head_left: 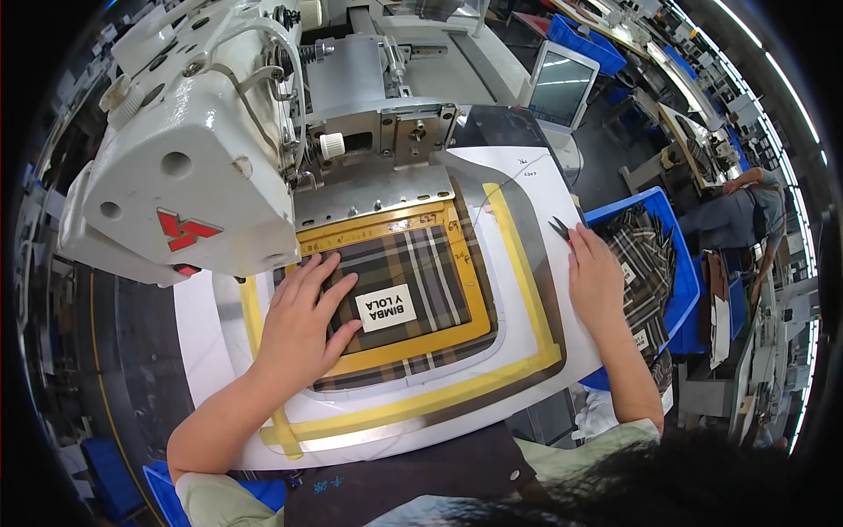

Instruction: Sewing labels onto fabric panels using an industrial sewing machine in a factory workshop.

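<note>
My left hand rests with fingers spread on a dark plaid fabric piece and the left side of a yellow frame lying over it. A white label with dark print sits on the plaid, just right of my fingertips. My right hand is closed round small dark thread snips, their tips pointing up and left over the white sheet. Most of the snips is hidden in my hand. Yellow tape borders a clear plate beneath the fabric.
A large white sewing machine head fills the upper left, its metal clamp along the frame's far edge. At right stands a blue bin of plaid pieces. Farther back are a screen and a seated person.
</note>
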`<state>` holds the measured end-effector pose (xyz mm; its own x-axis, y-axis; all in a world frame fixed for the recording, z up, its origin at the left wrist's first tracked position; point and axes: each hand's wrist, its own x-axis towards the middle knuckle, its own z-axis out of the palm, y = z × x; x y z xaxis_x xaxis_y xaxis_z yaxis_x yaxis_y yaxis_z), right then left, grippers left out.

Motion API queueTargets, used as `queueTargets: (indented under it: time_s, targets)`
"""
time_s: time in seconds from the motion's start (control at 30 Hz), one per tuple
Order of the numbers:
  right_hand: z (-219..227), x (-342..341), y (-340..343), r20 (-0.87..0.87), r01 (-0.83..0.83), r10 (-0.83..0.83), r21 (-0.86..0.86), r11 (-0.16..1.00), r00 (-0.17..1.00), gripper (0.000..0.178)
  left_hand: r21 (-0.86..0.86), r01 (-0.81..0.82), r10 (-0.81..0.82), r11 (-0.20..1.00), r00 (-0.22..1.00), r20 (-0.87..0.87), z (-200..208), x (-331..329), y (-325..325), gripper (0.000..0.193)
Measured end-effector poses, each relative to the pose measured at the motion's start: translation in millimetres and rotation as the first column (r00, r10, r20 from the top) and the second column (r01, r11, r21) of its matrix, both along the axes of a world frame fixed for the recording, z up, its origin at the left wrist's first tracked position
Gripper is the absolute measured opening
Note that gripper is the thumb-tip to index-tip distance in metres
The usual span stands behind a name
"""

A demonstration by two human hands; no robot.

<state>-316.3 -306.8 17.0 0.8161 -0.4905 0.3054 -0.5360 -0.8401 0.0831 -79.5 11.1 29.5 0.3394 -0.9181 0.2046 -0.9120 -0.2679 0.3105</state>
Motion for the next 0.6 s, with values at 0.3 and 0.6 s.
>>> queueTargets:
  time_s: [0.3,0.6]
  targets:
    - [14,99,61,0.224,-0.642,0.606,0.159,0.75,0.763,0.028,0.045,0.241,-0.231,0.969,0.959,-0.164,7,-19,-17,0.051]
    - [21,117,40,0.141,-0.643,0.644,0.371,0.67,0.752,0.023,0.056,0.07,-0.069,0.996,0.997,-0.019,6,-4,-5,0.054]
